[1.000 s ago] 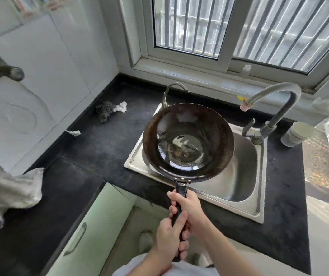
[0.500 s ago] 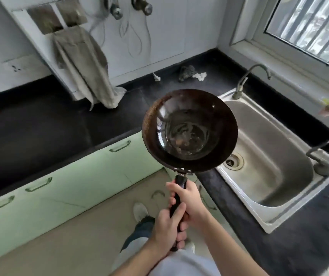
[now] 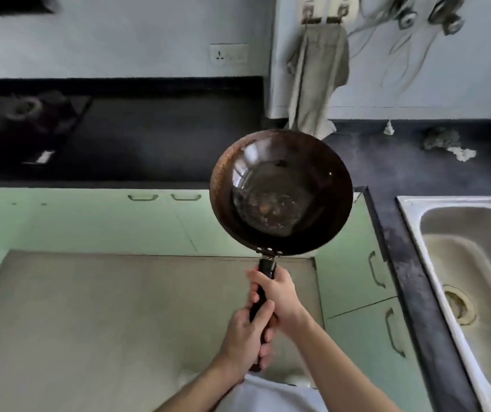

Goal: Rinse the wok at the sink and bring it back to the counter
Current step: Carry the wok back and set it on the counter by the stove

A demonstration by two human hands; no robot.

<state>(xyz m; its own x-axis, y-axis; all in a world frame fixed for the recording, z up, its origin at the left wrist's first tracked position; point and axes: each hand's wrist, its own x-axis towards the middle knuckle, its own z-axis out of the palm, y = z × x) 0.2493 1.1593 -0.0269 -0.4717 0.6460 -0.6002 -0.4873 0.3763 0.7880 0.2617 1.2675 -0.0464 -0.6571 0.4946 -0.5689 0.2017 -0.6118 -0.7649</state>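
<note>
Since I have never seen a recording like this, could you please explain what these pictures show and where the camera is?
No machine here: a person wears one wide-angle camera on the head, looking down, and every picture comes from it. Both hands grip the handle of a dark wok, the right hand nearer the bowl, the left hand nearer the body. The wok is in the air in front of green cabinets, with bits in its bottom. A dark counter runs along the wall with a scrubber on it; a sink sits at the right, and a cloth hangs from the wall.
</note>
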